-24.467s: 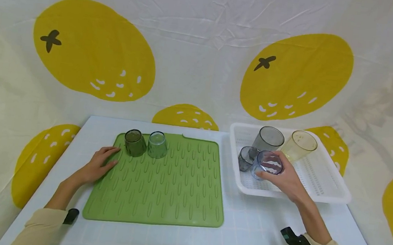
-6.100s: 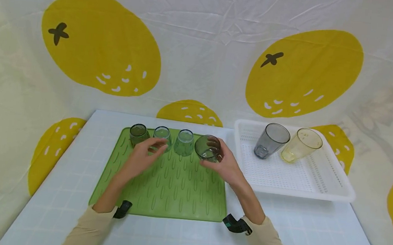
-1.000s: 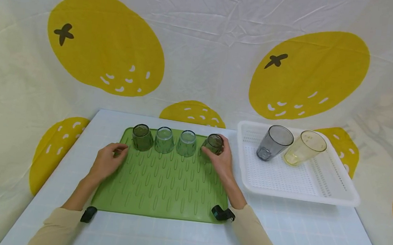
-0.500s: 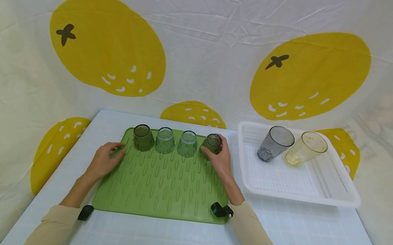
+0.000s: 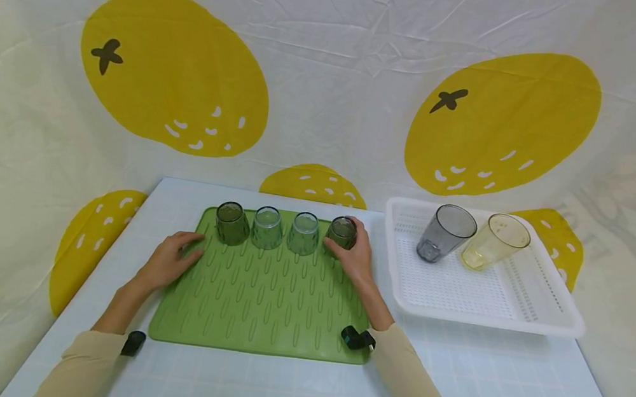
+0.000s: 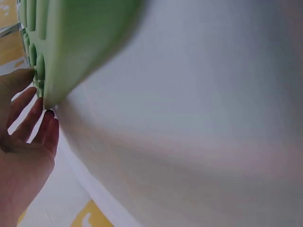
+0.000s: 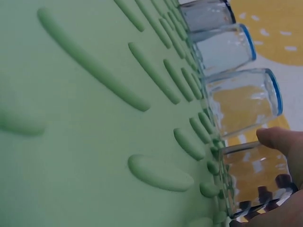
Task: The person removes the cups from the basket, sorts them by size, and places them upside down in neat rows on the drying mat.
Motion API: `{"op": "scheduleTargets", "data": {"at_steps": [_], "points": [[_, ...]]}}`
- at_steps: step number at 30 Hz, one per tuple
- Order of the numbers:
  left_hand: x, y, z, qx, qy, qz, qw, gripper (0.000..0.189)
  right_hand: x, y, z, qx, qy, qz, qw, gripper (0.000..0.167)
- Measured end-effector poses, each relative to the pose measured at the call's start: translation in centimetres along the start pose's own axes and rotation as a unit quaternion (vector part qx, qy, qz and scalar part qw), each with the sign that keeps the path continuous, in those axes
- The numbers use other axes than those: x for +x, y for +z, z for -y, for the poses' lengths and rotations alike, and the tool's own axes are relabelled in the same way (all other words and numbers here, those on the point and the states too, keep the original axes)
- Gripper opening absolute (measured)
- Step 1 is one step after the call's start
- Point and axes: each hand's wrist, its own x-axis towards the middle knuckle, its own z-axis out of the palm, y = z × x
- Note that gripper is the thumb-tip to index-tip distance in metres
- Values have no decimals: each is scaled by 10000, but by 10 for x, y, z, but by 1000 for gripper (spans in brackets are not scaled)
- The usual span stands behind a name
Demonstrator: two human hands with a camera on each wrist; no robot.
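Observation:
My right hand (image 5: 355, 253) grips a dark grey glass (image 5: 341, 229) that stands at the right end of a row on the green ridged mat (image 5: 261, 314). Thumb and fingers hold its sides; in the right wrist view the thumb (image 7: 274, 138) lies along it. To its left stand a bluish clear glass (image 5: 303, 234), a light greenish one (image 5: 267, 228) and a dark olive one (image 5: 232, 223), all narrower end up. At the mat's left edge rests my left hand (image 5: 168, 262), fingers relaxed; the left wrist view shows its fingertips (image 6: 49, 116) against that edge.
A white perforated basket (image 5: 479, 319) stands right of the mat. A tall grey glass (image 5: 445, 234) and a tall yellow glass (image 5: 494, 242) lean inside it, rims up. The pale table (image 5: 253, 390) ends at a fabric backdrop (image 5: 333, 98) printed with yellow fruit.
Since the oldest frame, two smaller glasses have gone from basket to mat. The dark grey glass, rim up six seconds ago, now stands inverted, shifted slightly left. My left hand moved to the mat's edge.

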Motion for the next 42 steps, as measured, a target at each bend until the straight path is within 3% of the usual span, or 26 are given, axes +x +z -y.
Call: {"op": "scheduleTargets", "data": {"at_steps": [3, 15, 24, 33, 42], "points": [[-2, 0, 4, 47, 2, 67, 10000, 36, 0, -1, 0, -94, -101, 29, 9999, 74], [-1, -1, 11, 140, 482, 240, 9985, 36, -3, -2, -4, -189, -150, 249, 9994, 79], [0, -3, 12, -55, 345, 504, 9981, 38, -4, -7, 0, -210, -7, 449, 9988, 93], [1, -2, 15, -92, 362, 552, 9978, 39, -8, -14, 12, -480, -245, 390, 9978, 88], [2, -4, 15, -105, 355, 556, 9978, 39, -16, -27, 41, -739, -505, 558, 9944, 85]]}}
